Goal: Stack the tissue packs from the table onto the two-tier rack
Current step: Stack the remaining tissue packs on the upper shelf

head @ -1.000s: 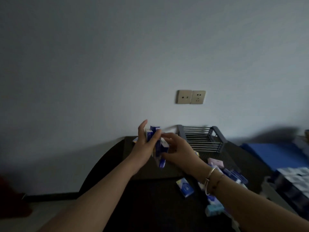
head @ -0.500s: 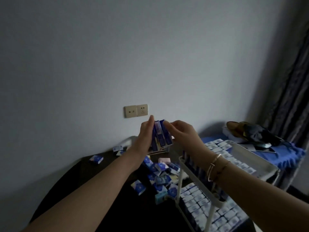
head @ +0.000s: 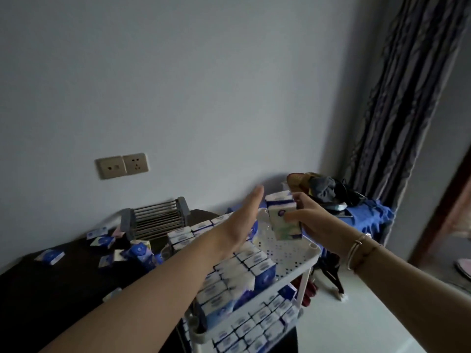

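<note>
- Right hand: grip grasping a small bundle of tissue packs, fingers curled round it, held upright above the bare perforated far end of the rack's upper tier.
- Left hand: grip released, fingers straight and flat, palm turned toward the bundle, just beside it but apart.
- Two-tier rack: white, perforated trays; the upper tier carries rows of stacked packs on its near portion; the lower tier is also lined with packs.
- Tabletop: dark, left of the rack; loose packs lie scattered on it, near a slatted metal rack by the wall.
- Double wall socket above the tabletop.
- Bracelets on the right wrist.
</note>
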